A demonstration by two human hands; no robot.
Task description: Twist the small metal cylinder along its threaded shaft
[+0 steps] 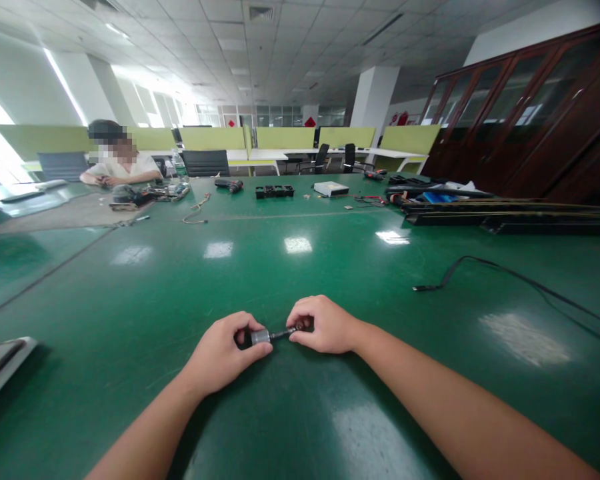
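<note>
My left hand (pixel 225 352) is closed around a small silver cylinder (pixel 261 336) that looks like a little motor, held just above the green table (pixel 300 280). A thin dark shaft (pixel 283 332) runs from the cylinder to the right. My right hand (pixel 321 325) pinches the far end of that shaft, fingers curled. Both hands rest near the table's front middle, almost touching each other.
A black cable (pixel 460 267) lies to the right. A grey tray edge (pixel 3 370) sits at the left. Far back are a black parts tray (pixel 275 191), a white box (pixel 331 189), long dark rails (pixel 505 217) and a seated person (pixel 117 163) at work.
</note>
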